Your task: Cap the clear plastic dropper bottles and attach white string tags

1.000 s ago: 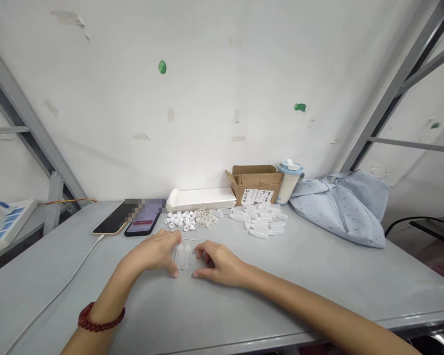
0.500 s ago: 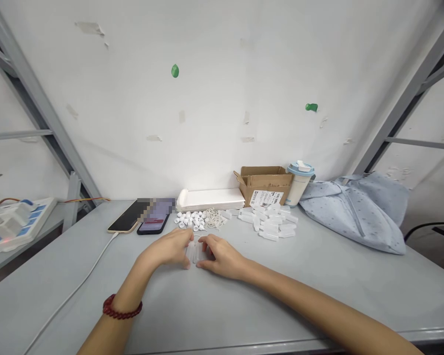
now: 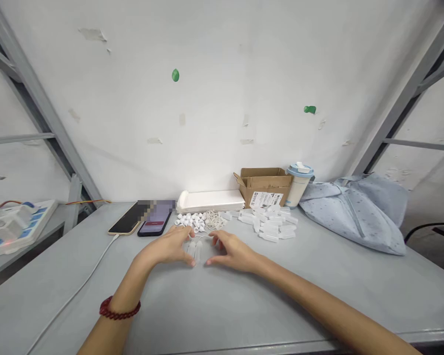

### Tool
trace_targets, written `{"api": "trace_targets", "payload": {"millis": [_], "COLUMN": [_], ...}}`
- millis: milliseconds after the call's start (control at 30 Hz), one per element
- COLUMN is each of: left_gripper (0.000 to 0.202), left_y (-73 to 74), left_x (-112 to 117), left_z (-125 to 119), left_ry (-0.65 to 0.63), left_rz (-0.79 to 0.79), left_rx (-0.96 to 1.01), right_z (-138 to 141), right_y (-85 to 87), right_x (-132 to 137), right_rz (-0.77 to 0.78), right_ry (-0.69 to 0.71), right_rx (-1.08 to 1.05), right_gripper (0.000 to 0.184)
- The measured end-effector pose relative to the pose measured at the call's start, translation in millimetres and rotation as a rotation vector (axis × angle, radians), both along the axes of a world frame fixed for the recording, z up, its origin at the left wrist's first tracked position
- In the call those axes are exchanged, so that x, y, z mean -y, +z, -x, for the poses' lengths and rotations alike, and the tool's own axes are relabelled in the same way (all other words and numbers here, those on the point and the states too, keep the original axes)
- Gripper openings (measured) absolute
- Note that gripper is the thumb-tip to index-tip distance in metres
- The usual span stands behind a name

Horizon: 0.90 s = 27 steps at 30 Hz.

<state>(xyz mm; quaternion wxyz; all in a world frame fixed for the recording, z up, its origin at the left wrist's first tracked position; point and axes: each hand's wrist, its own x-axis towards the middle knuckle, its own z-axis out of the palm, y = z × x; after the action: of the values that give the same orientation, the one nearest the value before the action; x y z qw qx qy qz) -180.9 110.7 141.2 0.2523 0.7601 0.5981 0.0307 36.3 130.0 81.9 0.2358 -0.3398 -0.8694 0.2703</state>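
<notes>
Two small translucent plastic bottles (image 3: 195,249) stand side by side on the grey table (image 3: 244,305), with a thin white loop just behind them. My left hand (image 3: 166,249) is cupped against their left side, thumb and fingertips closed on them; a red bead bracelet (image 3: 118,309) is on that wrist. My right hand (image 3: 234,250) rests on the table just right of the bottles, fingers spread, a small gap away from them.
Behind the hands lie a heap of white caps (image 3: 188,221), rubber bands (image 3: 213,220) and a pile of bottles (image 3: 272,223). Further back: white trays (image 3: 209,200), cardboard box (image 3: 264,183), lidded cup (image 3: 299,184), blue cloth bag (image 3: 358,212), two phones (image 3: 140,222) with a cable (image 3: 77,286).
My right hand has drawn back from the bottles and opened its fingers. My left hand stays against them. The camera view shifted slightly.
</notes>
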Motion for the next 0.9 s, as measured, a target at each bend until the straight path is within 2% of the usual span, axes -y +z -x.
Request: {"api": "trace_targets", "payload": {"millis": [100, 233, 367, 467, 600, 767, 900], "left_gripper": [0.038, 0.028, 0.032, 0.038, 0.048, 0.060, 0.056], "left_y": [-1.1, -16.0, -35.1, -42.6, -43.9, -48.8, -54.2], "left_x": [-4.7, -18.8, -30.8, -34.9, -34.7, -31.4, -31.3], "left_z": [0.7, -7.9, -23.6, -36.8, -56.7, -74.3, -76.4], "left_ry": [0.052, 0.106, 0.049, -0.046, -0.184, -0.234, -0.262], "left_rz": [-0.169, -0.493, -0.697, -0.729, -0.736, -0.707, -0.722], "left_rx": [0.057, 0.124, 0.133, 0.125, 0.020, -0.236, -0.340], "right_z": [-24.1, -47.9, -50.7, -43.4, -31.6, -23.2, -21.3], "right_y": [2.2, -0.6, -6.0, -7.6, -7.9, -10.0, -11.0], "right_x": [-14.1, -38.1, -48.9, -48.1, -45.2, -42.9, -42.1], "right_rz": [-0.110, -0.299, -0.496, -0.561, -0.597, -0.562, -0.505], "right_ry": [-0.144, -0.340, -0.383, -0.351, -0.322, -0.332, -0.339], "right_rx": [-0.017, -0.076, 0.011, 0.173, 0.363, 0.471, 0.502], "right_gripper": [0.052, 0.025, 0.026, 0.032, 0.039, 0.039, 0.036]}}
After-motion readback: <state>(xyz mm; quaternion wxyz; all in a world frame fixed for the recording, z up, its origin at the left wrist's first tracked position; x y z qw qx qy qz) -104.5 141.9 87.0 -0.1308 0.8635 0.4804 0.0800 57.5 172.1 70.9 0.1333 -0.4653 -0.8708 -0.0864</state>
